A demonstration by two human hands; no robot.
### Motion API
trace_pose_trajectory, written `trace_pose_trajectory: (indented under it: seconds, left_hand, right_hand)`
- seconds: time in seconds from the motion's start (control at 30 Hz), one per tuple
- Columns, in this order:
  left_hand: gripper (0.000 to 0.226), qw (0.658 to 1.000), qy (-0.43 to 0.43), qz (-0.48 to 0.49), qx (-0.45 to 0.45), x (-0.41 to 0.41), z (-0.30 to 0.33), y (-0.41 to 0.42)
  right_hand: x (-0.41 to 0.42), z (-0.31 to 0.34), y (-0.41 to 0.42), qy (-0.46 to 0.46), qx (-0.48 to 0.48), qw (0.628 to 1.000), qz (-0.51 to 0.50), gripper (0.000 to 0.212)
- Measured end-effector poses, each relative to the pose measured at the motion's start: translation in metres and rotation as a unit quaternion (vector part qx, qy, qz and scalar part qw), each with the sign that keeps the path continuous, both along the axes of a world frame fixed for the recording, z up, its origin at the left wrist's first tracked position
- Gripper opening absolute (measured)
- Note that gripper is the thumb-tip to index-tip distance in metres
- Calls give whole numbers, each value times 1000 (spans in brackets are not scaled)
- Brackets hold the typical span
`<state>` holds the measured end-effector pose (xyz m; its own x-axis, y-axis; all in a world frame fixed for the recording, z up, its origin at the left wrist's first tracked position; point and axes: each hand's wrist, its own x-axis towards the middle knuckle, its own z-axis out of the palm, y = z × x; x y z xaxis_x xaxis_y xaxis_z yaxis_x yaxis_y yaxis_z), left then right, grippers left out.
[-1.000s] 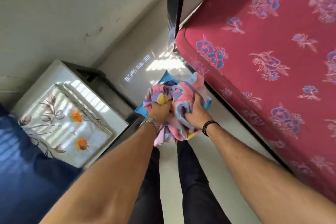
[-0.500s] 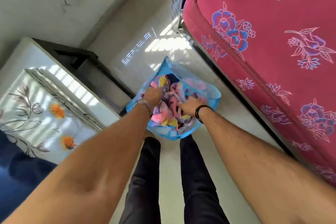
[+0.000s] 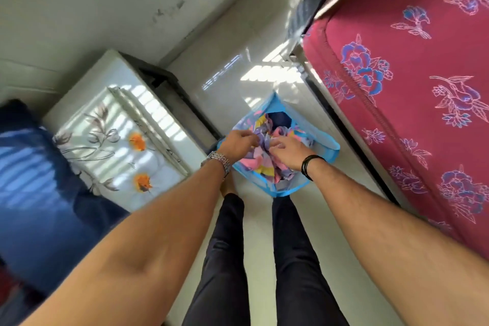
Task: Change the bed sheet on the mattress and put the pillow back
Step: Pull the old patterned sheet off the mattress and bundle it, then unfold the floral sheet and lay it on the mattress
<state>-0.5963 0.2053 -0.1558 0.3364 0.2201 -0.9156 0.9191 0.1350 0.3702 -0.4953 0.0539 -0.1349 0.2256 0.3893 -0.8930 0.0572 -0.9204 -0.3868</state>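
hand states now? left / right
Left hand: fingers curled into the crumpled sheet in the blue bag; grip cannot be told.
Right hand: fingers spread, pressing on the sheet, open.

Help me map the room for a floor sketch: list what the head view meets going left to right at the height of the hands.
Blue bedding → folded floral sheet → left hand → right hand → blue bag → red mattress.

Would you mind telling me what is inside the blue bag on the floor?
The blue bag holds a crumpled multicoloured sheet and something dark. Whatever lies beneath is covered.
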Motion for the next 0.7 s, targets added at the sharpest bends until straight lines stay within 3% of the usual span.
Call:
trace_pose_trajectory:
  seconds: [0.07, 0.13, 0.23, 0.3, 0.37, 0.53, 0.7]
  left_hand:
    - [27, 999, -4, 48, 9, -10, 25, 13]
    - [37, 991, 19, 30, 127, -31, 40, 31]
    - [69, 945, 160, -56, 281, -92, 33, 58]
    - [87, 922, 262, -75, 275, -127, 25, 64]
    - [86, 923, 293, -51, 245, -158, 10, 68]
    - [50, 946, 242, -9, 215, -167, 9, 86]
    - [40, 974, 115, 75, 178, -158, 98, 124]
  right_hand:
    - [-7, 1, 20, 6, 13, 1000, -7, 20]
    - [-15, 6, 44, 14, 30, 999, -18, 23]
    - [-40, 27, 90, 16, 67, 997, -20, 16]
    - [-50, 33, 103, 27, 80, 995, -43, 13]
    - [-70, 28, 110, 35, 85, 994, -53, 11]
    - [-105, 34, 95, 77, 45, 994, -65, 19]
    - [-108, 100, 74, 51, 14, 996, -76, 22]
